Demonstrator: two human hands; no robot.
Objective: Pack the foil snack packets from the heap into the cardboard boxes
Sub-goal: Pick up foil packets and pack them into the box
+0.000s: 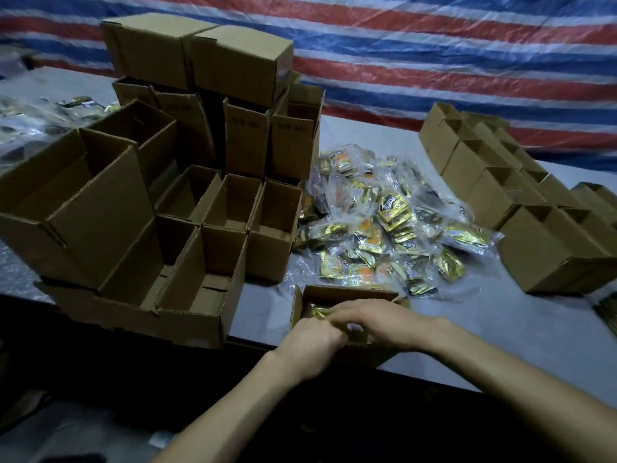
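Early days I reckon: one small cardboard box (347, 290) at the table (500, 329) edge has gold foil packets (320, 312) in it, right hand (377, 324) flat on them, left hand (310, 335) curled in (can't tell if its grip holds any), big heap (384, 225) and loads of empty boxes (200, 320) left.

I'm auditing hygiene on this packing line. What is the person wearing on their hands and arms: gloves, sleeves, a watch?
Nothing shows. The left hand and right hand are bare, with no gloves. The left forearm and right forearm are bare to the picture's edge, so no sleeve is in view. No watch, band or ring can be seen, though the picture is slightly blurred.
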